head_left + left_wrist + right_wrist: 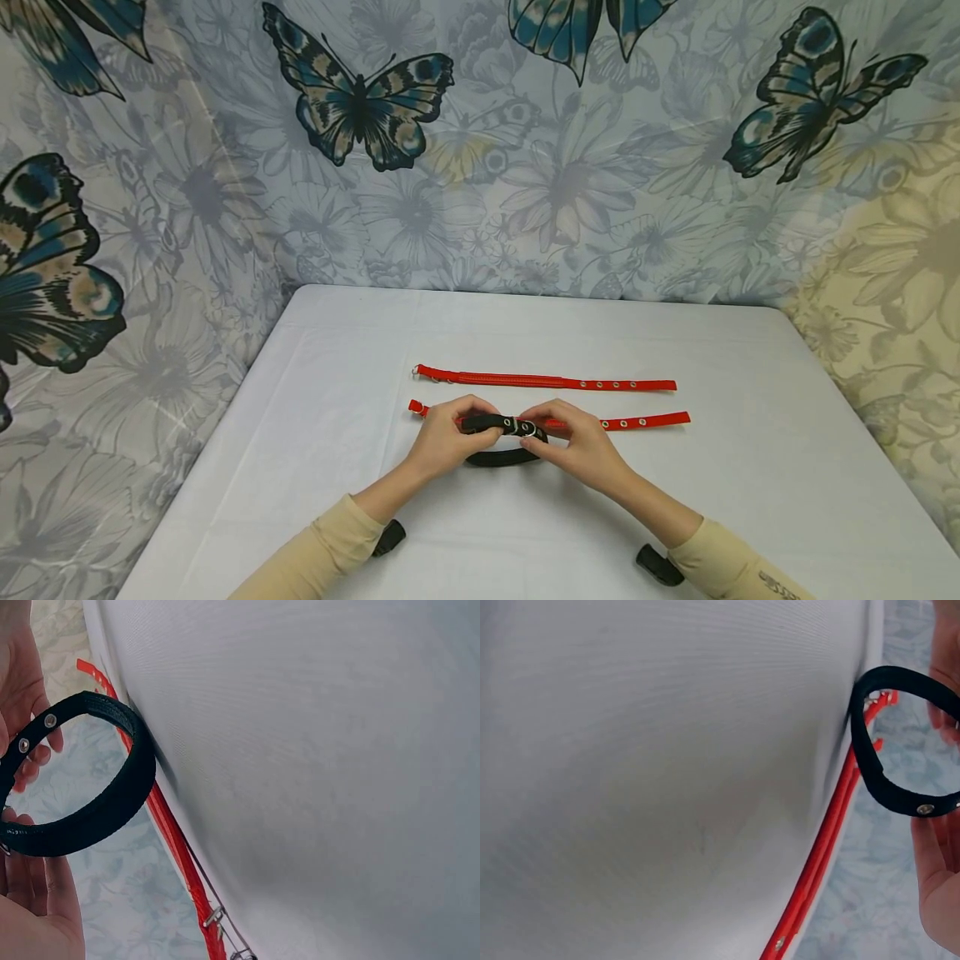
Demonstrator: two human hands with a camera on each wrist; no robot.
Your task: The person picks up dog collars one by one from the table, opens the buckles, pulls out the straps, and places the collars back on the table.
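Note:
A black collar [501, 458] with metal eyelets is bent into a closed loop, its lower side near the table. My left hand [447, 436] pinches the collar's left part between thumb and fingers. On the other side, my right hand [583, 443] pinches it close to the metal buckle [529, 429]. From the left wrist, the loop [112, 814] shows as a ring, with eyelets along the strap near the right hand [24, 682]. Fingers hide part of the buckle. Behind the hands lies a red collar [647, 422], partly covered by them.
Farther back, a second red collar [517, 380] lies stretched out, roughly parallel to the first. Both rest on a white-covered table [337, 333]. A butterfly-patterned cloth [465, 225] hangs behind the table. Black wrist devices [389, 538] show beside the sleeves.

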